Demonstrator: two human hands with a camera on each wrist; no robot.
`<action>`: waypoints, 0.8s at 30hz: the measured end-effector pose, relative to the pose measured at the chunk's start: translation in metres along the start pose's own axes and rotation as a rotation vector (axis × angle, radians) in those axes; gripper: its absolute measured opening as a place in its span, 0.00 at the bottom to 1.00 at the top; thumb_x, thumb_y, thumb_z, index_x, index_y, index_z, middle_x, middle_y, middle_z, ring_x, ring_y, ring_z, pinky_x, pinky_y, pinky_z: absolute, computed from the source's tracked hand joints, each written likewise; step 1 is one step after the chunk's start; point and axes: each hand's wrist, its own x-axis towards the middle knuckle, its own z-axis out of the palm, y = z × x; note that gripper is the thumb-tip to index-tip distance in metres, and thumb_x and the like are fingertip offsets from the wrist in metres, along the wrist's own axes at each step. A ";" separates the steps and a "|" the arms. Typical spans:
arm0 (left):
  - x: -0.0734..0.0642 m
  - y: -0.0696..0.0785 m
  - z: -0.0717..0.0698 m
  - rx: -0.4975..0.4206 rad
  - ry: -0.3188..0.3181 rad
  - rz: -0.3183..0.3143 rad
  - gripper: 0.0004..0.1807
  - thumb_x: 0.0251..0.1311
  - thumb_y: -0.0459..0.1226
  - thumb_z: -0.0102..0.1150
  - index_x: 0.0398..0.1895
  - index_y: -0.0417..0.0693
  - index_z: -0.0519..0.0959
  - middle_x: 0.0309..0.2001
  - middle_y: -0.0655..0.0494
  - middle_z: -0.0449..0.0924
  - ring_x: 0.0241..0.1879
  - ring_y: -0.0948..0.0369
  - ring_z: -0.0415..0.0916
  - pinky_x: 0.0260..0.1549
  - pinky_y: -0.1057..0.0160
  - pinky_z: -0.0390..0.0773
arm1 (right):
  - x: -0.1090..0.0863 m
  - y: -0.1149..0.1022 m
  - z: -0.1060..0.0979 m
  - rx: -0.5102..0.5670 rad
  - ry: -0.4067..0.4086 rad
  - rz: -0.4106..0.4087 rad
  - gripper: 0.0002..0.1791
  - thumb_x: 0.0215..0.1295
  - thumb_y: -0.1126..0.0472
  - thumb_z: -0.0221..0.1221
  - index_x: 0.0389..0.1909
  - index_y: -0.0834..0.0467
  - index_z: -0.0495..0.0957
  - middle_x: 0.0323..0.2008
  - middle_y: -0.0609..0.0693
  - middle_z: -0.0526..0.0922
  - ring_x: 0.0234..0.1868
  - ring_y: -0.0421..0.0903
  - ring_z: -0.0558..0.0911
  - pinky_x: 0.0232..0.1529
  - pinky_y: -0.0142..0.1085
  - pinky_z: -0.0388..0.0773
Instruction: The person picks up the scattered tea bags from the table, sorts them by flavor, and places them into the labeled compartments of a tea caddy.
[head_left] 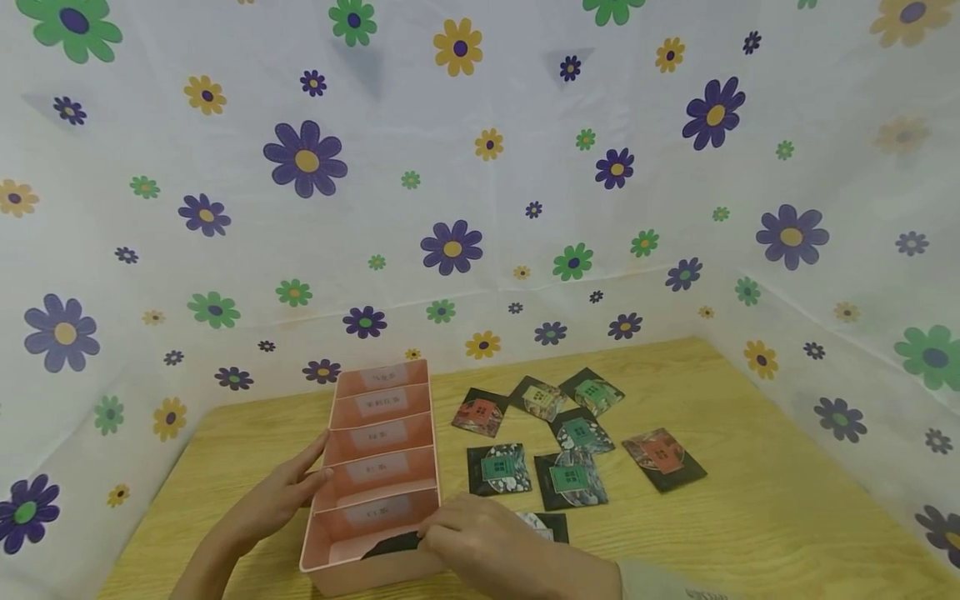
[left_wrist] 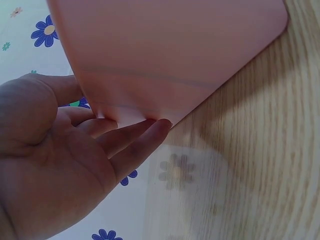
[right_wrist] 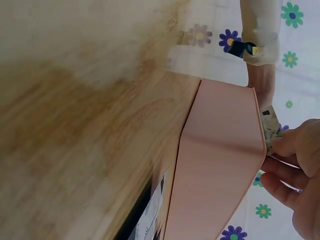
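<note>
A long pink divided box (head_left: 378, 568) stands on the table, its dividers bearing pale paper labels. My left hand (head_left: 277, 496) holds its left side, thumb at the rim and fingers against the outer wall; in the left wrist view those fingertips touch the pink wall (left_wrist: 175, 55). My right hand (head_left: 487, 533) is at the box's near right corner and pinches a black packet (head_left: 392, 545), which lies partly inside the nearest compartment. A pale patterned part of that packet (right_wrist: 270, 125) shows in the right wrist view between thumb and wall. The right hand covers the rest.
Several flat black packets with red, green or yellowish labels, such as a red-labelled packet (head_left: 665, 459) and a green-labelled packet (head_left: 498, 468), lie right of the box. Another packet (head_left: 553, 527) is partly behind my right hand. Flower-printed white sheeting (head_left: 510, 192) surrounds the wooden table (head_left: 780, 508).
</note>
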 end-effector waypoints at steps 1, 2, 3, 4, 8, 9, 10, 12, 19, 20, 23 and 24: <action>0.000 0.000 0.000 -0.001 -0.001 0.000 0.39 0.83 0.46 0.42 0.84 0.41 0.36 0.82 0.33 0.32 0.74 0.34 0.55 0.63 0.47 0.74 | 0.000 0.001 0.000 0.001 -0.026 0.006 0.10 0.61 0.70 0.72 0.38 0.54 0.84 0.42 0.44 0.88 0.46 0.37 0.84 0.58 0.26 0.75; 0.000 0.000 0.000 -0.001 -0.002 0.000 0.39 0.83 0.46 0.41 0.84 0.41 0.36 0.82 0.33 0.32 0.74 0.34 0.55 0.63 0.47 0.74 | 0.000 0.001 -0.001 0.009 -0.052 0.018 0.10 0.62 0.70 0.71 0.39 0.53 0.84 0.42 0.43 0.88 0.46 0.37 0.83 0.58 0.26 0.75; 0.000 0.000 0.000 -0.003 -0.003 0.000 0.39 0.83 0.46 0.42 0.84 0.41 0.36 0.82 0.33 0.32 0.74 0.34 0.55 0.63 0.47 0.74 | 0.001 0.002 -0.001 0.004 -0.076 0.024 0.10 0.63 0.70 0.70 0.39 0.53 0.84 0.41 0.42 0.88 0.46 0.37 0.82 0.58 0.26 0.74; 0.000 0.000 0.000 -0.006 -0.005 0.001 0.39 0.83 0.46 0.41 0.84 0.41 0.36 0.82 0.33 0.32 0.74 0.34 0.55 0.63 0.47 0.74 | 0.001 0.002 -0.001 -0.006 -0.099 0.029 0.10 0.64 0.69 0.70 0.40 0.52 0.85 0.40 0.41 0.87 0.46 0.37 0.81 0.57 0.27 0.73; 0.001 0.000 0.000 -0.007 -0.005 0.007 0.39 0.83 0.46 0.42 0.84 0.41 0.36 0.82 0.33 0.32 0.74 0.34 0.56 0.64 0.46 0.73 | 0.003 0.005 0.000 -0.036 -0.190 0.071 0.10 0.66 0.69 0.68 0.42 0.50 0.85 0.37 0.39 0.86 0.45 0.38 0.79 0.56 0.28 0.72; 0.000 -0.001 0.000 -0.008 -0.005 0.008 0.39 0.83 0.46 0.42 0.84 0.40 0.36 0.82 0.33 0.32 0.74 0.34 0.56 0.64 0.46 0.74 | 0.003 0.006 0.000 -0.050 -0.215 0.075 0.11 0.66 0.69 0.68 0.43 0.50 0.85 0.38 0.38 0.86 0.45 0.38 0.78 0.56 0.28 0.72; 0.000 -0.001 0.000 -0.007 -0.008 0.013 0.39 0.83 0.45 0.42 0.84 0.40 0.36 0.81 0.33 0.32 0.73 0.34 0.57 0.64 0.46 0.74 | 0.003 0.006 0.000 -0.060 -0.240 0.079 0.11 0.66 0.68 0.68 0.44 0.49 0.86 0.38 0.38 0.86 0.46 0.37 0.78 0.57 0.29 0.72; 0.000 -0.001 -0.001 -0.006 -0.014 0.023 0.40 0.83 0.45 0.43 0.83 0.39 0.36 0.81 0.32 0.32 0.73 0.34 0.57 0.63 0.47 0.75 | 0.004 0.007 0.000 -0.055 -0.288 0.090 0.11 0.67 0.67 0.67 0.47 0.50 0.85 0.41 0.38 0.86 0.48 0.38 0.79 0.59 0.29 0.72; -0.001 -0.001 -0.001 -0.003 -0.020 0.035 0.40 0.83 0.43 0.44 0.83 0.38 0.37 0.81 0.30 0.32 0.72 0.33 0.60 0.62 0.45 0.75 | 0.003 0.010 -0.003 0.024 -0.359 0.119 0.13 0.72 0.66 0.62 0.55 0.55 0.84 0.50 0.42 0.86 0.57 0.41 0.79 0.66 0.32 0.70; -0.001 0.000 -0.001 0.001 -0.017 0.034 0.40 0.83 0.43 0.45 0.83 0.38 0.37 0.81 0.30 0.32 0.71 0.33 0.61 0.62 0.44 0.75 | 0.003 0.011 -0.003 0.046 -0.355 0.128 0.13 0.73 0.66 0.61 0.56 0.56 0.83 0.51 0.44 0.86 0.59 0.43 0.79 0.67 0.32 0.69; -0.002 0.000 -0.001 0.006 -0.016 0.037 0.40 0.83 0.43 0.44 0.83 0.38 0.37 0.81 0.30 0.33 0.71 0.34 0.62 0.62 0.43 0.75 | 0.001 0.015 -0.008 0.156 -0.329 0.191 0.14 0.75 0.68 0.58 0.58 0.58 0.82 0.56 0.47 0.85 0.64 0.45 0.77 0.69 0.33 0.68; -0.002 0.000 -0.001 0.003 -0.019 0.038 0.40 0.83 0.43 0.44 0.83 0.38 0.37 0.81 0.30 0.32 0.71 0.34 0.62 0.62 0.44 0.75 | 0.000 0.017 -0.010 0.191 -0.317 0.221 0.15 0.76 0.68 0.57 0.58 0.58 0.82 0.57 0.48 0.84 0.64 0.45 0.77 0.69 0.33 0.68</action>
